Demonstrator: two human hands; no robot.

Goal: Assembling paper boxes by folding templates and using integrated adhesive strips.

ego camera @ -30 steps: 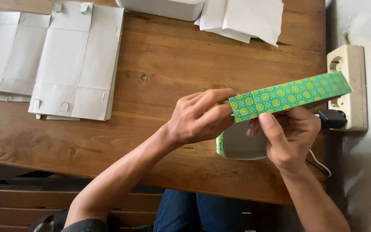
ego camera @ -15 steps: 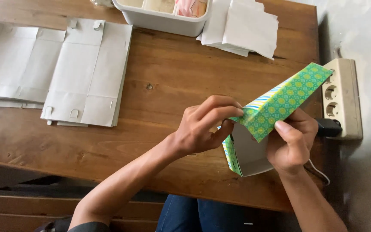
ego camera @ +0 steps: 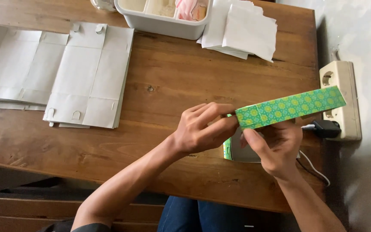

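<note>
The folded box [ego camera: 290, 107] is bright green with a yellow floral pattern; flat cardboard sheets [ego camera: 89, 77] are pale grey on the brown wooden tabletop [ego camera: 172, 81], beside a white tray [ego camera: 159, 23]

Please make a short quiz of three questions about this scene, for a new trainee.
1. True or false: both hands hold the green patterned box.
2. Which lies left of the left hand on the table? A) flat grey cardboard sheets B) a laptop C) a plate
3. What is on the wall side of the right hand?

Key
1. True
2. A
3. A cream power strip with a black plug in it.
</note>
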